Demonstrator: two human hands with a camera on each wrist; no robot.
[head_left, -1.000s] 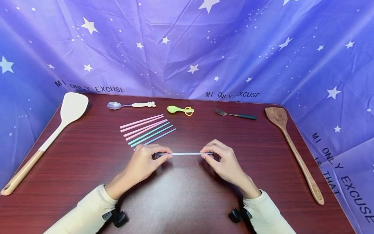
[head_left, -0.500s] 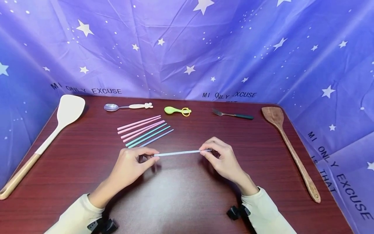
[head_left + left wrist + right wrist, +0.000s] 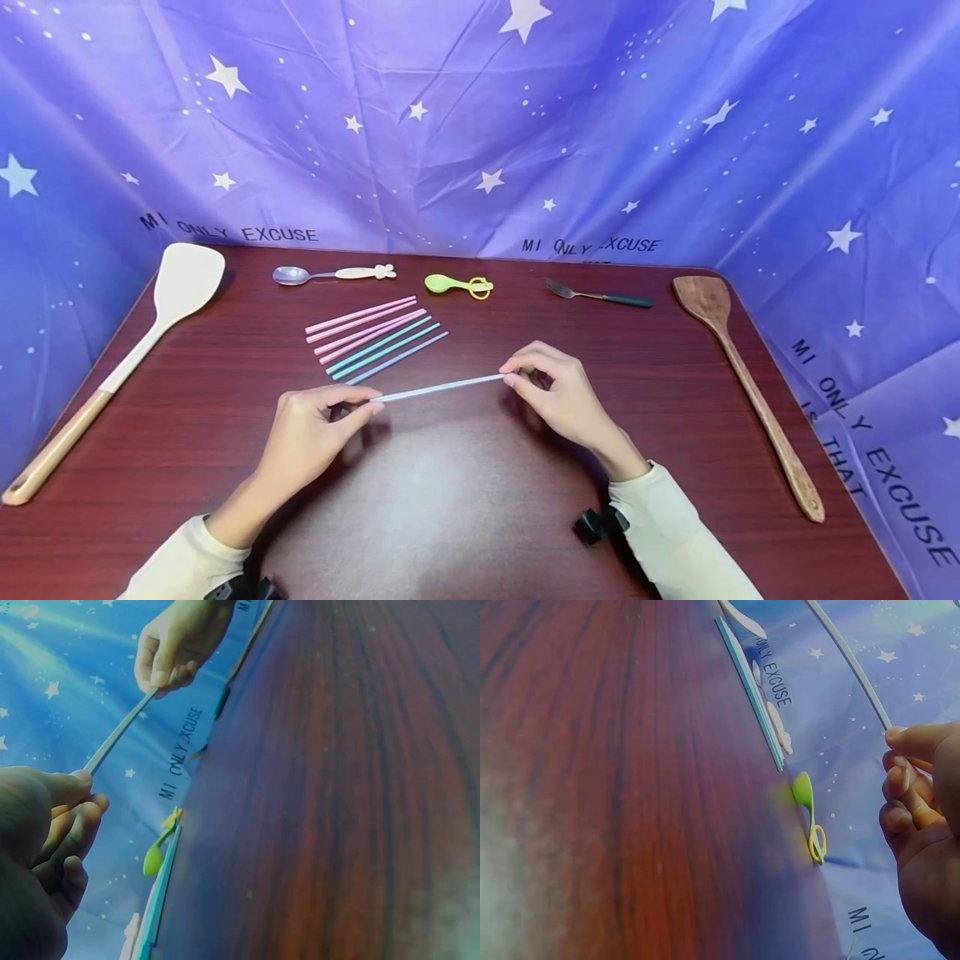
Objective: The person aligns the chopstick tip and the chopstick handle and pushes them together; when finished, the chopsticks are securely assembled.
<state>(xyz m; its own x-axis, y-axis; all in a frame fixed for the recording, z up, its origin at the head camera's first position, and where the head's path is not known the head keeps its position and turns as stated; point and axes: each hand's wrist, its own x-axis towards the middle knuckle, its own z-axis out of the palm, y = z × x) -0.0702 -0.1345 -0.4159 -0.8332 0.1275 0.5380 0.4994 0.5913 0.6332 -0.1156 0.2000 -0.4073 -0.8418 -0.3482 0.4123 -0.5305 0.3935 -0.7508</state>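
Both hands hold one pale blue chopstick (image 3: 442, 387) above the table, its right end a little farther back than its left. My left hand (image 3: 307, 433) pinches the left end between thumb and fingertips. At the other end, the thumb and fingers of my right hand (image 3: 558, 396) do the same. In the left wrist view, the chopstick (image 3: 120, 733) slants up from the near fingers to the far hand. Just behind the left hand lie pink chopsticks (image 3: 360, 317), green chopsticks (image 3: 382, 348) and one blue chopstick (image 3: 401, 357), side by side on the table.
Along the back of the brown table (image 3: 465, 517) lie a metal spoon (image 3: 333, 273), a green spoon (image 3: 457, 285) and a fork (image 3: 600, 295). A white spatula (image 3: 187, 279) lies at the left edge, a wooden spatula (image 3: 750, 392) at the right. Starry cloth hangs behind.
The left hand has moved left and the right hand slightly left and back. More of the chopstick shows between them, and it has turned from level to slanted.
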